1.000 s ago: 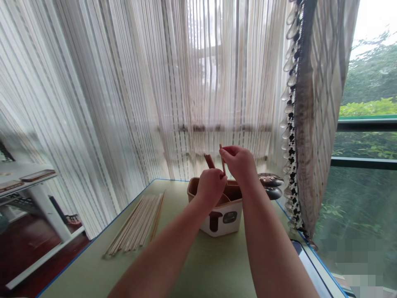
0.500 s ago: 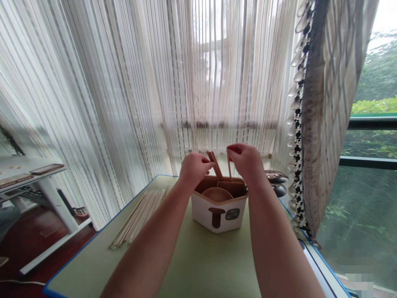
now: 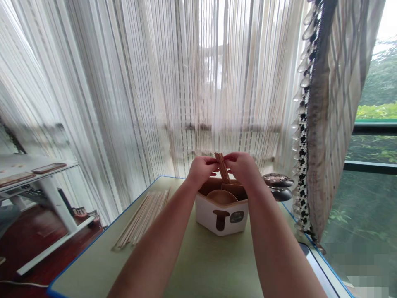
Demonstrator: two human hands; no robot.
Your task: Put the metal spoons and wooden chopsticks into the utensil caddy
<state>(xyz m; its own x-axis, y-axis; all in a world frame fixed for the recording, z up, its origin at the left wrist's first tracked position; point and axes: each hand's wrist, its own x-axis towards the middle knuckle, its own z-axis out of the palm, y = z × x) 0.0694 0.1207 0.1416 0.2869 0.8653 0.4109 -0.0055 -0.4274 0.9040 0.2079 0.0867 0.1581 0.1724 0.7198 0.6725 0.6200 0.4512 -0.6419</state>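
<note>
My left hand (image 3: 201, 169) and my right hand (image 3: 243, 169) meet over the back of a white and brown utensil holder (image 3: 206, 217). Between them stands a bundle of brown chopsticks (image 3: 223, 169), slightly tilted, its lower ends inside the holder. The fingers of both hands are closed on it from either side. A brown rounded piece (image 3: 221, 196) fills the holder's front compartment. Left of my left forearm, many pale chopsticks (image 3: 141, 219) lie side by side on the green table (image 3: 204, 265).
Two dark metal utensil heads, one perforated (image 3: 277, 180), sit behind my right forearm. A dark flat device (image 3: 314, 260) lies along the table's right edge. Striped string curtains (image 3: 149, 91) hang behind. A white desk (image 3: 52, 178) stands at the left.
My right hand has moved left to the chopsticks, bringing the single stick it held against the others. My hands are now together, and the sticks form one tight bundle.
</note>
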